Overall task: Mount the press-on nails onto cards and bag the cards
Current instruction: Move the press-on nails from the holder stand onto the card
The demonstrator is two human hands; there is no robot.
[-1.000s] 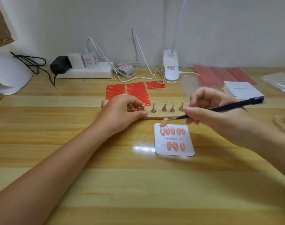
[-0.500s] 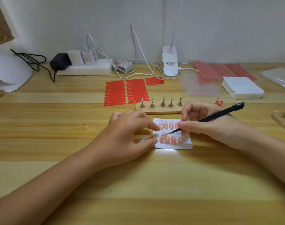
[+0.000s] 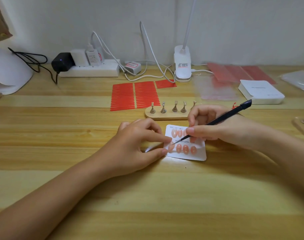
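Hands now flanking card

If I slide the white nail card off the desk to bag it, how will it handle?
The card lies flat and thin, so probably light and slightly bendy. On the glossy desk it should slide readily. The nails stand proud and might catch on a bag mouth.

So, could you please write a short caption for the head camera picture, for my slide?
Left hand steadies the card while right hand sets a nail with a black tool.
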